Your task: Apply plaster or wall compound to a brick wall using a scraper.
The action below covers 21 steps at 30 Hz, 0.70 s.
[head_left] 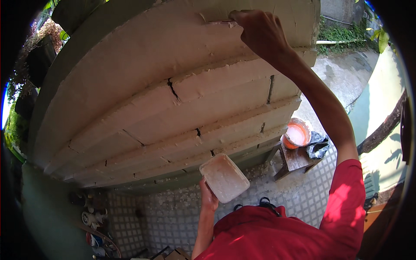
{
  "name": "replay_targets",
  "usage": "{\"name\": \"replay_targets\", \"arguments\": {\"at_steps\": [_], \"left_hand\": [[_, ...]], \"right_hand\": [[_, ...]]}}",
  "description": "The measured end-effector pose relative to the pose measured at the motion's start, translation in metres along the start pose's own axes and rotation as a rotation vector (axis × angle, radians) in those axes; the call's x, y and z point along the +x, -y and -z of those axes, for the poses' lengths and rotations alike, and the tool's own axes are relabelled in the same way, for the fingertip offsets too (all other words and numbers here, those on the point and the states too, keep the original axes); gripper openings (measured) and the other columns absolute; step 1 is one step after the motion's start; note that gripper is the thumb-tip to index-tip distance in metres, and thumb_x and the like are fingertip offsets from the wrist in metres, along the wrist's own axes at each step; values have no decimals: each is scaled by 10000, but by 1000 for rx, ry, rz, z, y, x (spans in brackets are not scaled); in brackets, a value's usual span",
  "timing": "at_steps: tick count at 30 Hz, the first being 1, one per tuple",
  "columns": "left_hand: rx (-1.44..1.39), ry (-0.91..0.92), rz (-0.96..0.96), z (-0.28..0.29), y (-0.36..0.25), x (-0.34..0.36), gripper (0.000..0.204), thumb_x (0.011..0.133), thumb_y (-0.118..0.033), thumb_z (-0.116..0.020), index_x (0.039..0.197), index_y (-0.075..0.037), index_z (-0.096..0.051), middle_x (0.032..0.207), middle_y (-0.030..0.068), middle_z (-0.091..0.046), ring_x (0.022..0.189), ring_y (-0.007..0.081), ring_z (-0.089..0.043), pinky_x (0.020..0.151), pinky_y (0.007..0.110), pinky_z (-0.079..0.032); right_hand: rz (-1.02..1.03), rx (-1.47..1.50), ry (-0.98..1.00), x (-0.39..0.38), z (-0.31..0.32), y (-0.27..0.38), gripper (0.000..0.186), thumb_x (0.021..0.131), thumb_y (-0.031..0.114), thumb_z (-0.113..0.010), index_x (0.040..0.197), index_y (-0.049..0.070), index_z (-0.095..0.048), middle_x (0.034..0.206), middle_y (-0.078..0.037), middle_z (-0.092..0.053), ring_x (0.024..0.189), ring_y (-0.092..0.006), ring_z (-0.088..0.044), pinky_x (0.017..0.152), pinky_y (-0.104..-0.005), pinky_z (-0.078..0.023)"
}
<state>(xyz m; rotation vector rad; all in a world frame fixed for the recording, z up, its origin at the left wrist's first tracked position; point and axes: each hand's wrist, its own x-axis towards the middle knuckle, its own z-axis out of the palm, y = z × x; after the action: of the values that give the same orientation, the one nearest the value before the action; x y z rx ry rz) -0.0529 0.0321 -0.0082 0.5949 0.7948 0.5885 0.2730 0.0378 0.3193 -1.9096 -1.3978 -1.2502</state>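
Note:
My right hand point(259, 29) is raised high against a pale, cracked wall point(143, 78) of stacked ledges. Its fingers are closed and press at a crack near the top; a small tool may be in them, but I cannot make it out. My left hand point(208, 196) holds a white rectangular tub point(224, 177) by its lower corner, down at chest level. The tub's inside is smeared with pale paste. Both arms come out of a red shirt point(277, 234).
An orange bucket point(295, 134) with pale liquid stands on a small wooden stool point(294, 159), beside a dark crumpled bag point(318, 145). The floor point(173, 216) is small square tiles, speckled with white bits. Pipe fittings and cans point(93, 216) lie at lower left. Greenery edges the yard.

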Motion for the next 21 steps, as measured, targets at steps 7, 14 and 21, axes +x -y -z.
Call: {"name": "replay_targets", "arguments": {"at_steps": [7,14,21], "left_hand": [[9,10,-10,-6,1,5,549,969,-500,-368,1340,-113,-488,1286,26,-582,1168,201,-574,988,367,-466],[-4,5,-7,-8,4,6,531,966,-470,-367,1326,-102,-499,1272,49,-593,1150,226,-593,983,380,-484],[-13,19,-18,-11,9,4,535,965,-477,-379,1323,-99,-504,1274,45,-592,1162,219,-584,993,377,-473]], "right_hand": [[145,92,59,-10,-34,-17,216,706,-32,-608,870,81,-693,716,-129,-650,660,-343,-674,591,-445,-542],[45,133,-62,-7,-6,-15,209,674,-59,-570,837,32,-664,718,-187,-634,705,-358,-667,605,-452,-537],[15,277,-18,-6,-7,-28,230,656,-35,-563,854,22,-665,730,-177,-639,652,-381,-642,583,-460,-520]]}}
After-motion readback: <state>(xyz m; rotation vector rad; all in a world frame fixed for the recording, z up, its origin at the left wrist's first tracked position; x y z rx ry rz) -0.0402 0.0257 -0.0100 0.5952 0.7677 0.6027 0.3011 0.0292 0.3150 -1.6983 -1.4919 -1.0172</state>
